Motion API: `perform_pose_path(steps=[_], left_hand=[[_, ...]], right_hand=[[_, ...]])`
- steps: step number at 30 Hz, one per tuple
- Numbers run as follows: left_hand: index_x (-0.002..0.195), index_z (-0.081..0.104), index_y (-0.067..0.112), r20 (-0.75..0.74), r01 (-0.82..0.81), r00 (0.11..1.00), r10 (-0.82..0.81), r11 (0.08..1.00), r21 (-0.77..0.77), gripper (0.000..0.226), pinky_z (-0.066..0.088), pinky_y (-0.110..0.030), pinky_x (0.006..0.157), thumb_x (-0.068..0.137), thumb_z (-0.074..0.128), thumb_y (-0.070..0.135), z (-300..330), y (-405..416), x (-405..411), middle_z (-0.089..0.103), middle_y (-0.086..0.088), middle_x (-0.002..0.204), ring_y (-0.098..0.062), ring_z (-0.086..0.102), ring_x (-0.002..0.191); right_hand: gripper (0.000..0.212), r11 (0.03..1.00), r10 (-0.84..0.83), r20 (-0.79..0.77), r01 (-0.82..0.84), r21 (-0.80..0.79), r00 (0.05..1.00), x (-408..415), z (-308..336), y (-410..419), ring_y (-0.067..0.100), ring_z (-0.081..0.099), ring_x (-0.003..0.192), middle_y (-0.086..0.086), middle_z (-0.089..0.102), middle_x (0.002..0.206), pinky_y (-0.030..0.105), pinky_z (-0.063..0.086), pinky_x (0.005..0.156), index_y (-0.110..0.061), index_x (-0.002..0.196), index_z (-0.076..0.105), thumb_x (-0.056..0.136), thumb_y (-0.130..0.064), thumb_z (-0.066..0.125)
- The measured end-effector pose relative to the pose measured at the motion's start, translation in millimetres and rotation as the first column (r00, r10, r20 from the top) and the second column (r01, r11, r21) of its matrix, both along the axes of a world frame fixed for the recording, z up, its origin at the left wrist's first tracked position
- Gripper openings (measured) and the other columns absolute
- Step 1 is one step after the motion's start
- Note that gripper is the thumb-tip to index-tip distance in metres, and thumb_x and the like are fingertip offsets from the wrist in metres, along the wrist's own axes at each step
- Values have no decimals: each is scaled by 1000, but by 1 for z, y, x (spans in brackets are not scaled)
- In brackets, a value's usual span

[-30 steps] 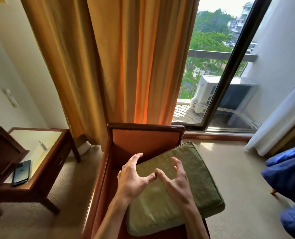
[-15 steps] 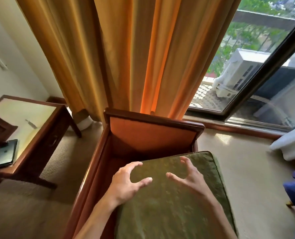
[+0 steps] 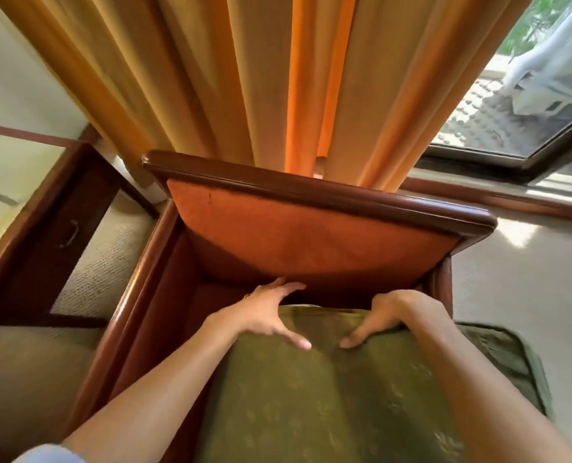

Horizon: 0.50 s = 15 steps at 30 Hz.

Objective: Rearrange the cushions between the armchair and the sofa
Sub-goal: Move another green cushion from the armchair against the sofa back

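Gripping the green cushion [image 3: 344, 406] at its far edge, the left hand [image 3: 271, 312] and right hand [image 3: 388, 315] curl over it; it lies askew on the armchair [image 3: 311, 235], overhanging toward 3 o'clock.

A: What can't you see?
B: The fingers [image 3: 383, 304] of the right hand [image 3: 386, 317] curl behind the cushion's [image 3: 328, 396] far edge.
A: And the cushion?
B: Its near part runs off the bottom edge.

Both forearms reach forward, left hand [image 3: 271, 312] and right hand [image 3: 383, 317] each with thumb splayed inward, fingers curled over.
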<state>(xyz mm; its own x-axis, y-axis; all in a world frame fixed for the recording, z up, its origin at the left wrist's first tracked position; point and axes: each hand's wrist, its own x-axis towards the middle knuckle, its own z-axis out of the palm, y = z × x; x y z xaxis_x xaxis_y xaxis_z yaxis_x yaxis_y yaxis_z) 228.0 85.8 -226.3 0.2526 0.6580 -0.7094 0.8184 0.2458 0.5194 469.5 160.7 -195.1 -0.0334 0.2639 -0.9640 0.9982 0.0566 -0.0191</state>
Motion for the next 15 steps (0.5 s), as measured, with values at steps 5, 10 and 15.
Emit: perform_pose_path(steps=[5,10,15], left_hand=[[149,-28,49,-54,224,966,-252,925,-306,156,26,-51,122,52,94,60,-76,41,32,-20,9,167,-23,2,155],[153,-15,50,-77,300,922,-380,825,-479,159,34,-49,119,37,91,72,-81,52,29,0,10,169,-24,14,155],[152,23,51,-96,370,851,-517,719,-589,151,43,-51,110,20,91,78,-69,24,38,31,12,162,-24,41,143]], right_hand=[[93,998,6,-84,-12,-69,996,5,-27,10,16,67,91,-9,66,92,37,55,92,-20,109,65,36,-72,89],[97,998,-55,-169,47,-46,984,15,-30,-5,16,70,90,-7,72,98,38,58,87,-24,102,68,23,-76,88],[101,992,-117,-244,102,-75,963,24,-8,-44,13,71,89,-8,73,100,36,59,84,-24,111,68,27,-75,88]])
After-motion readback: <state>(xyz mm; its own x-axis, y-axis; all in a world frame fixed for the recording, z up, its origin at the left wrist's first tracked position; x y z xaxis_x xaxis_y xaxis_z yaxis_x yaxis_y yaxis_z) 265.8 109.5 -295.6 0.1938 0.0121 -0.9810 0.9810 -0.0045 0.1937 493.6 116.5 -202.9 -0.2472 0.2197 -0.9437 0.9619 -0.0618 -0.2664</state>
